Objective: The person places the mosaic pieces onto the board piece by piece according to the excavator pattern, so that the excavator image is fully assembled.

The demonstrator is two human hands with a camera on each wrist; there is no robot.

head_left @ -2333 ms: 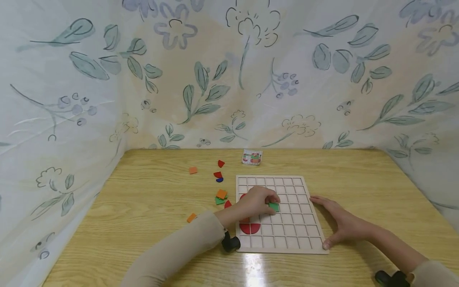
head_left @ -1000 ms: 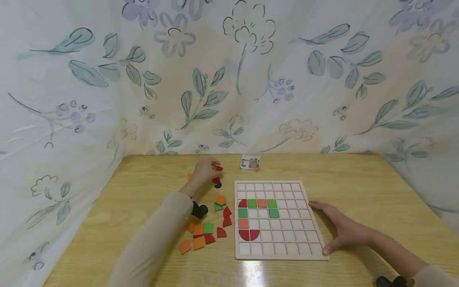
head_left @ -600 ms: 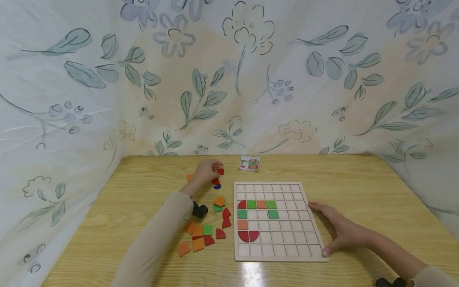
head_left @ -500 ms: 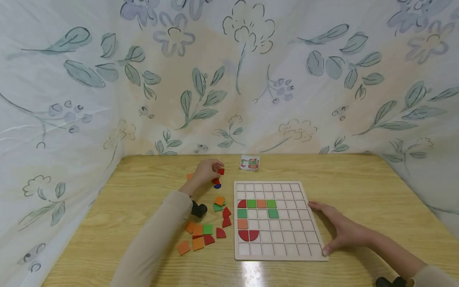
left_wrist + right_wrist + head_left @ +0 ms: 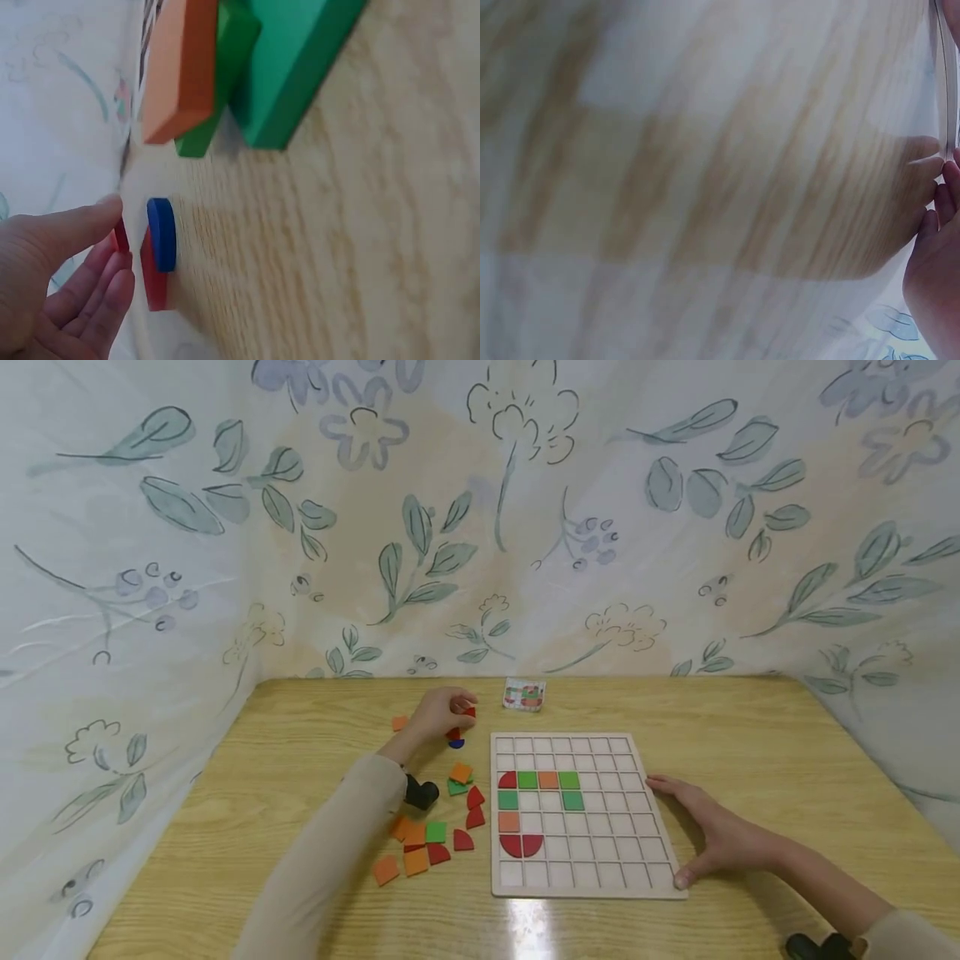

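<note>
Near the back of the table, my left hand [image 5: 441, 713] pinches a red quarter-circle tile [image 5: 470, 712] between thumb and fingers. The left wrist view shows this red tile [image 5: 120, 235] held up off the wood, its edge turned to the camera. Just beyond it lie a blue tile [image 5: 162, 234] with a curved edge and another red tile [image 5: 156, 289]. My right hand [image 5: 723, 831] rests at the right edge of a pale wooden grid board [image 5: 607, 818], thumb on the near corner and fingers stretched along the side. Red, green and orange tiles form a pattern on the board's left part.
Several loose tiles lie left of the board, among them a green square [image 5: 436, 832], an orange square [image 5: 416, 860] and a red quarter circle [image 5: 463, 840]. A small pattern card [image 5: 523, 694] lies behind the board. A flowered cloth [image 5: 420, 568] hangs behind the table.
My left hand has let go of a green tile on the board, moved to the back left and picked up a red quarter-circle tile. Lately it has shifted slightly right. The right hand stays put.
</note>
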